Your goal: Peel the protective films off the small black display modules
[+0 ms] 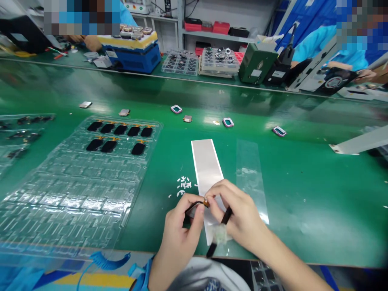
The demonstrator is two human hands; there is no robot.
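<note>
My left hand [183, 232] is closed around a small black display screen [190, 207], holding it by its edge. An orange flex cable [206, 203] sticks out from the screen toward my right hand [238, 210]. That hand pinches at the cable with thumb and forefinger. A slim black tool [226, 215] with clear wrapping round its middle is tucked in its palm. Whatever lies between the right fingertips is too small to make out. Beneath both hands lies a long pale strip sheet [207, 159]. White scraps [183, 184] are scattered left of it.
At left, a clear plastic tray [91, 178] carries several black screens [120, 129]. A transparent film [250, 173] lies right of the strip. Several small watch-like frames [228, 122] sit farther back. A raised shelf holds a blue box [133, 54] and part trays [181, 62]; co-workers sit beyond.
</note>
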